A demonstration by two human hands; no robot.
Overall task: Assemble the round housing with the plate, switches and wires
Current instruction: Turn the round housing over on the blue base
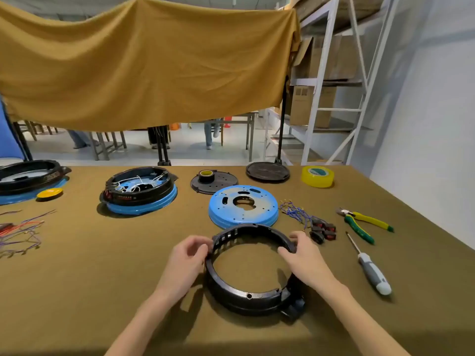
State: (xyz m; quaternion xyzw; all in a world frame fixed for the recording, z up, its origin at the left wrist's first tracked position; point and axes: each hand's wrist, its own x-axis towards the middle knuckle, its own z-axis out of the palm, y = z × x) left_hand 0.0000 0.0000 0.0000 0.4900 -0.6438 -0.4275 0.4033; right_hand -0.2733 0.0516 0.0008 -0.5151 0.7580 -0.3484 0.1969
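Note:
A black round housing ring [246, 299] lies on the brown table near me, open in the middle. My left hand [189, 255] grips its left rim by the slotted wall. On the opposite side, my right hand [302, 253] grips the right rim. Just behind the ring lies the blue round plate [221, 201] with holes. To its right sit blue wires [295, 210] joined to black switches with red rockers [323, 229].
A finished black-and-blue housing [140, 191] stands at the back left, another [28, 176] at the far left edge. Cutters [365, 222] and a screwdriver [372, 271] lie on the right. Yellow tape [318, 176], black lids [267, 172] and loose wires [20, 232] sit around.

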